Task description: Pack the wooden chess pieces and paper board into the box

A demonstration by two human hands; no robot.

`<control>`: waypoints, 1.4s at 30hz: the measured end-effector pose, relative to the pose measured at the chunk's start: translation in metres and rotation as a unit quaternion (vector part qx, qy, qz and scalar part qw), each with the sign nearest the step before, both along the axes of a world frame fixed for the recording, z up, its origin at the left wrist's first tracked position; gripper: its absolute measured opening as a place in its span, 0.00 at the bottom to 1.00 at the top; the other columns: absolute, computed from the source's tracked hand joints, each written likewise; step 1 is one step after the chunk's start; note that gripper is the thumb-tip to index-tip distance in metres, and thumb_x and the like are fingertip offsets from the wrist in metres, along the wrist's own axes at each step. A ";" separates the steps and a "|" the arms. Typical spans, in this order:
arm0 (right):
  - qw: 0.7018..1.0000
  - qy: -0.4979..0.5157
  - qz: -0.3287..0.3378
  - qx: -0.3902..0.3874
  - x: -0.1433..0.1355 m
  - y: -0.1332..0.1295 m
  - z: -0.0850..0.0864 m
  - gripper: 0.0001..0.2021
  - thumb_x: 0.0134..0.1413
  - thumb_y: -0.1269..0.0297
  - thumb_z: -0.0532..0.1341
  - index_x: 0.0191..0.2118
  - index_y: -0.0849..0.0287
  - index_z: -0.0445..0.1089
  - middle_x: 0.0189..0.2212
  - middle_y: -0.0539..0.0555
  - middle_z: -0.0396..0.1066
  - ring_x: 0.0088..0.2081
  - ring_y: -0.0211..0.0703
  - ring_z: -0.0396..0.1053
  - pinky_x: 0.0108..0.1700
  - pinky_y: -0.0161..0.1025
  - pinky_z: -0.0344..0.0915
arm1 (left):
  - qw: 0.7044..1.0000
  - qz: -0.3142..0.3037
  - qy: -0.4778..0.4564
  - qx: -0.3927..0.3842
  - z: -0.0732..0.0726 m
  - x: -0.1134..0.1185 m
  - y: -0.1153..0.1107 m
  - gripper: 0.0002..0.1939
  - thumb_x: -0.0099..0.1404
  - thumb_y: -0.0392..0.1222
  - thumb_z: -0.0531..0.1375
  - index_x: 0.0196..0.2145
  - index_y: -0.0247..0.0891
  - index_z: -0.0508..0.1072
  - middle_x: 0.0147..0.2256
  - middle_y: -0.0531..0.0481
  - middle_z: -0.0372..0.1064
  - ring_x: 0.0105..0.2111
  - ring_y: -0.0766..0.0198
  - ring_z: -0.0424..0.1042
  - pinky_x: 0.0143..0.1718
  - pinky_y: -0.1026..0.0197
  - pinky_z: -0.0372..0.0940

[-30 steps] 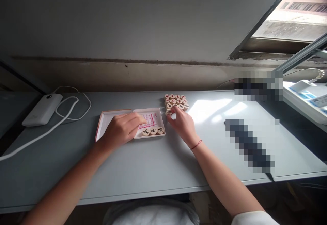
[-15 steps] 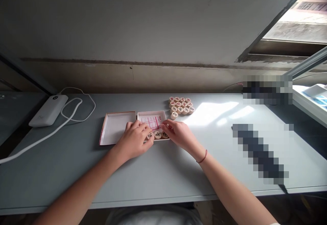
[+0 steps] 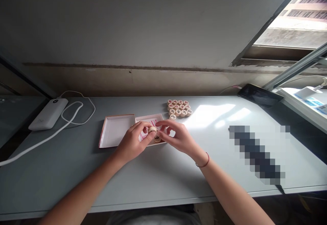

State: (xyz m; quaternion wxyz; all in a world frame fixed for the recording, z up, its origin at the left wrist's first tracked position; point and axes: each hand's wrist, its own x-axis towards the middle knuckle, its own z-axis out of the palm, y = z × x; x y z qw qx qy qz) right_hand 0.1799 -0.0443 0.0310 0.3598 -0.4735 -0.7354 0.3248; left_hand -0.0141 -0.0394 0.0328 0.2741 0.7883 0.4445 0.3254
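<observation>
Over the white box (image 3: 150, 117), my left hand (image 3: 135, 141) pinches a round wooden piece (image 3: 152, 129) between thumb and fingers. My right hand (image 3: 176, 134) is curved beside that piece, its fingertips at the piece's right side; whether they grip it is hard to tell. Below it a wooden piece with a black character (image 3: 157, 138) lies in the box, beside a paper with pink lines (image 3: 143, 135). The open box lid (image 3: 117, 131) lies against the box's left side. Behind my right hand stand stacked wooden pieces (image 3: 178, 112) with red and black characters.
A white power bank (image 3: 48, 114) with a white cable (image 3: 51, 137) lies at the left. At the back right is a dark phone (image 3: 260, 95). A blurred dark object (image 3: 257, 155) lies on the grey table (image 3: 153, 187) at the right.
My left hand has raised a wooden piece from the front row in the box. The fingers of my right hand have spread and moved beside it. The view has shifted slightly.
</observation>
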 end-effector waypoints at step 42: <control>0.945 -0.251 -0.211 -0.009 0.058 0.026 -0.011 0.04 0.53 0.64 0.58 0.32 0.55 0.69 0.29 0.50 0.74 0.30 0.43 0.73 0.32 0.37 0.63 | 0.975 -0.066 0.123 0.171 -0.025 0.009 -0.005 0.10 0.69 0.38 0.55 0.46 0.38 0.70 0.39 0.48 0.74 0.40 0.59 0.72 0.43 0.54 0.67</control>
